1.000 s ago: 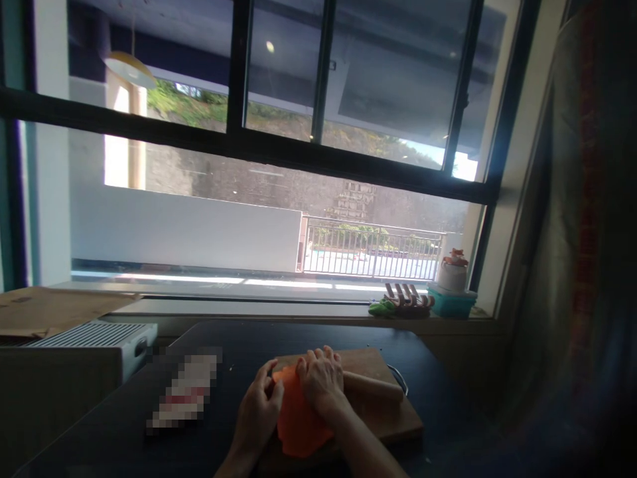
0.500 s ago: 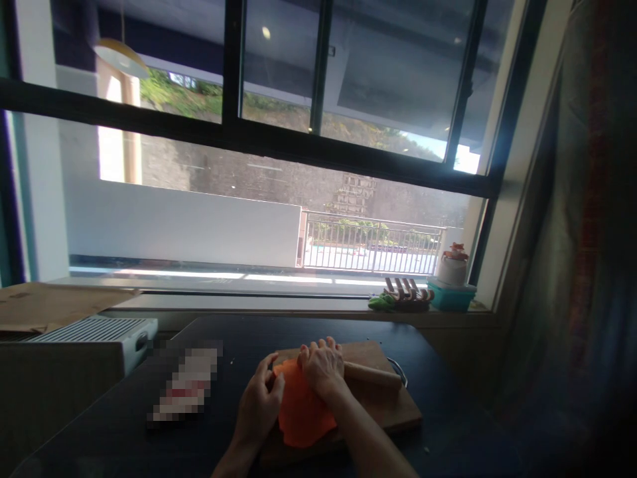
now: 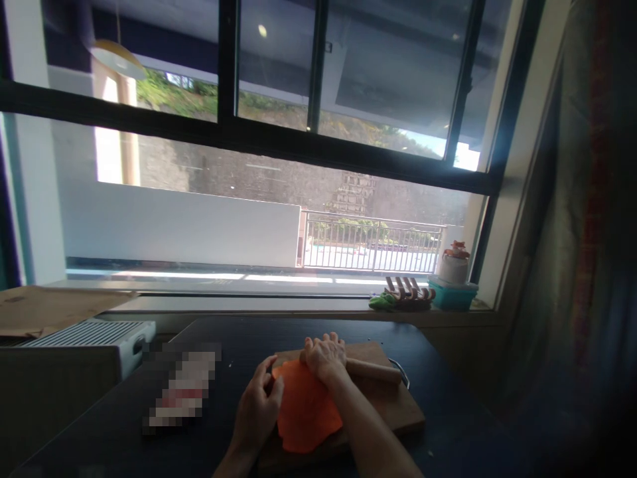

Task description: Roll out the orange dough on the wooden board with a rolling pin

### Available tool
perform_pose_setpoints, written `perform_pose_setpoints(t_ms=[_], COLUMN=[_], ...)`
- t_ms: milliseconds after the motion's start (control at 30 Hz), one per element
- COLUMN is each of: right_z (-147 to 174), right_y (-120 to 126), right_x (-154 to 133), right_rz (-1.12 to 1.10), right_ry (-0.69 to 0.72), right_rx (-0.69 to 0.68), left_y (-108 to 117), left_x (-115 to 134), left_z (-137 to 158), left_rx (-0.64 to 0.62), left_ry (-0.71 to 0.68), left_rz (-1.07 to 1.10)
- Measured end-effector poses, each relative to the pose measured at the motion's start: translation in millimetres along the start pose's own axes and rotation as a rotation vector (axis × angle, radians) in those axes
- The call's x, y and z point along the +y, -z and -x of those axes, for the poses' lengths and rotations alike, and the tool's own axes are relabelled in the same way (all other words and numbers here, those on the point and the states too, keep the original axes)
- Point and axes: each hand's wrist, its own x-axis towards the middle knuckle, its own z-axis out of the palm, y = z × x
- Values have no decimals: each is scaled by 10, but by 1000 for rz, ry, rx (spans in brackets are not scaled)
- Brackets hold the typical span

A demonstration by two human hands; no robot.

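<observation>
A flat sheet of orange dough lies on a wooden cutting board. My right hand presses down on a wooden rolling pin, fingers over its left part. The pin lies across the far edge of the sheet, its bare right end reaching towards the board's metal handle. At the sheet's left edge is my left hand, curved, with thumb and fingers apart and touching the dough's rim. Its far fingers are partly hidden.
On the dark table lies a blurred-out item to the left. A white ridged unit with brown paper stands farther left. The windowsill holds a brown rack, a green object and a teal box.
My right hand and the rolling pin have moved slightly away from me, and more of the orange sheet shows. My left hand stays nearly in place.
</observation>
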Motion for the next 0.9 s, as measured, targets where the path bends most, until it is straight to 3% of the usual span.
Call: perform_pose_setpoints(t_ms=[200, 300, 433, 533, 733, 833, 900], right_z=[325, 353, 64, -193, -271, -158, -81], right_y=[-27, -26, -11, -4, 34, 126, 204], right_x=[-24, -7, 46, 87, 427, 786, 1006], right_rz=[-33, -38, -11, 0, 9, 31, 59], right_ry=[103, 130, 63, -5, 63, 25, -36], right_rx=[64, 76, 22, 46, 49, 50, 59], left_y=[4, 47, 144, 215, 356, 406, 395], left_x=[75, 108, 62, 9, 103, 217, 293], left_z=[6, -21, -106, -171, -318, -423, -477], left_rx=[98, 33, -111, -246, -405, -373, -302], left_ry=[22, 85, 178, 41, -355, -444, -471], left_rz=[-43, 66, 246, 193, -269, -363, -311])
